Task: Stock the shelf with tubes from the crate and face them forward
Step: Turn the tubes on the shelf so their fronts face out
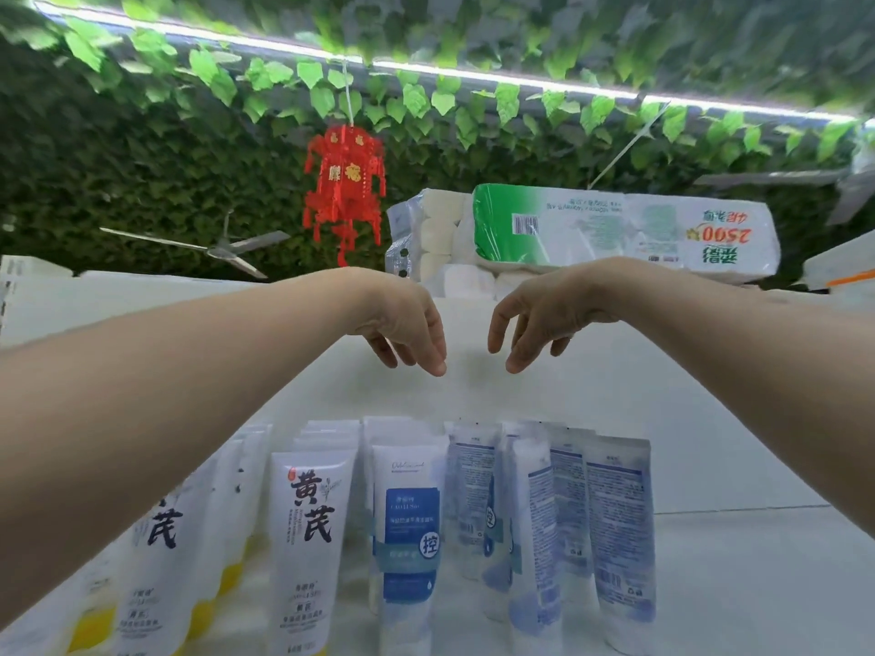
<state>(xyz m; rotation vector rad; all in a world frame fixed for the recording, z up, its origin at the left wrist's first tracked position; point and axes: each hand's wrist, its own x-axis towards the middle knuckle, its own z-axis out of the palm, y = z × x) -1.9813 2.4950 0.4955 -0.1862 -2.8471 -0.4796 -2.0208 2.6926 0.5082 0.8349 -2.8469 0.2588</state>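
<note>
Both hands hang empty over the shelf [710, 537], left hand [402, 331] and right hand [535, 324] with fingers loose. The tubes [407, 527] stand capped-end down in rows below; several on the right show back labels. They look light, soft and slick, so I'd pinch the stiff crimped top to turn one.

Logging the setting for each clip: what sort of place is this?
Probably a small shop or supermarket: rows of tubes stand on a white shelf, wrapped toilet-paper packs are stacked above, and a red lantern hangs from a leaf-covered ceiling.
</note>
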